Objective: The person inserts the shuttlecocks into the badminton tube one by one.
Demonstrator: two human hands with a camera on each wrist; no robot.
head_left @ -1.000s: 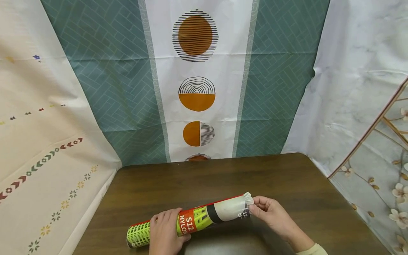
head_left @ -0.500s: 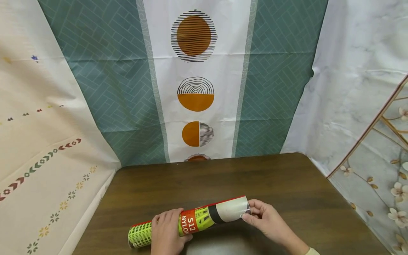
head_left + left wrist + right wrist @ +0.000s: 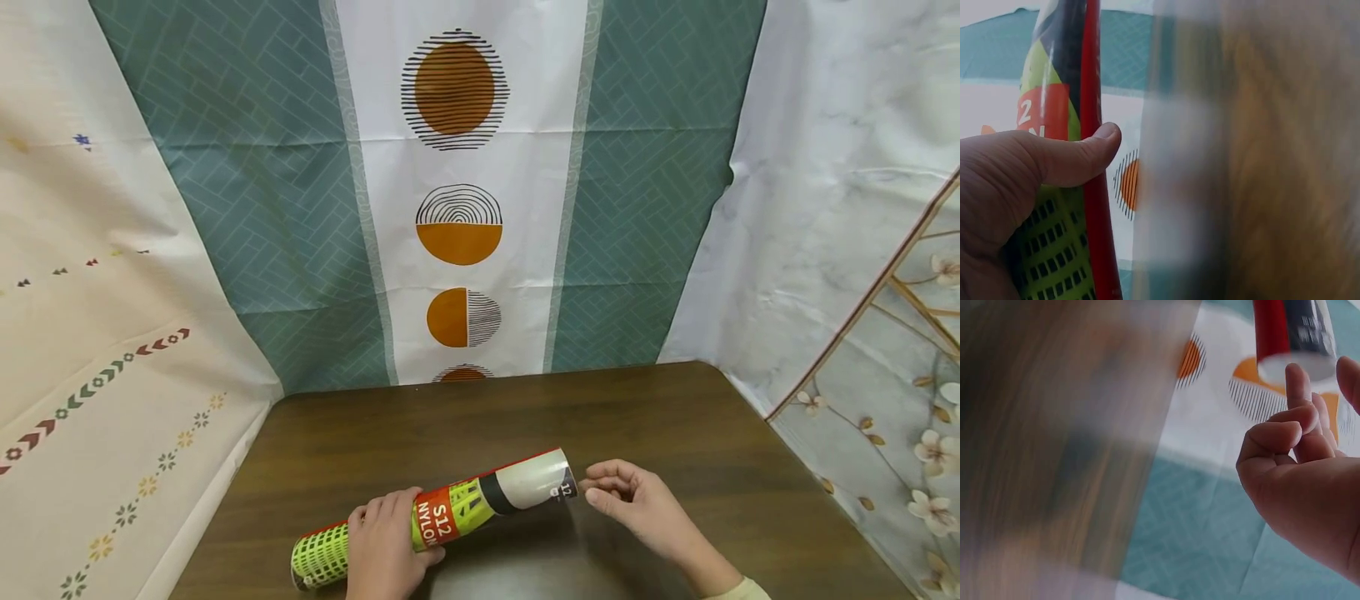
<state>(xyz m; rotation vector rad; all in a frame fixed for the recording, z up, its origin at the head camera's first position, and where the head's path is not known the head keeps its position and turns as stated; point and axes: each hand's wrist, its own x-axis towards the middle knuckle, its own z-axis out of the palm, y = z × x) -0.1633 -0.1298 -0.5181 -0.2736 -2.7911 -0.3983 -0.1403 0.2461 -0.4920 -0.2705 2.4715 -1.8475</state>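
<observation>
A long printed shuttlecock tube (image 3: 517,487) lies slanted across the head view, green, red, black and white, lettered "S12 NYLON". My left hand (image 3: 384,546) grips it around the lower left part; its thumb (image 3: 1094,153) crosses the red stripe in the left wrist view. The tube's right end is raised, with no shuttlecock sticking out. Just off that end is my right hand (image 3: 637,508), its fingers loosely bent and nothing visible between them. In the right wrist view the index finger (image 3: 1297,384) overlaps the pale open rim (image 3: 1310,367) of the tube.
A dark brown wooden table (image 3: 480,425) lies beneath both hands. Behind it hangs a green and white cloth (image 3: 465,250) with orange circles. Patterned cloths stand at the left (image 3: 112,417) and right (image 3: 825,275) sides.
The white shuttlecock skirt that poked out of the tube's right end has gone inside. My right hand pressed at that end, then drew back to the right. The left hand keeps its grip.
</observation>
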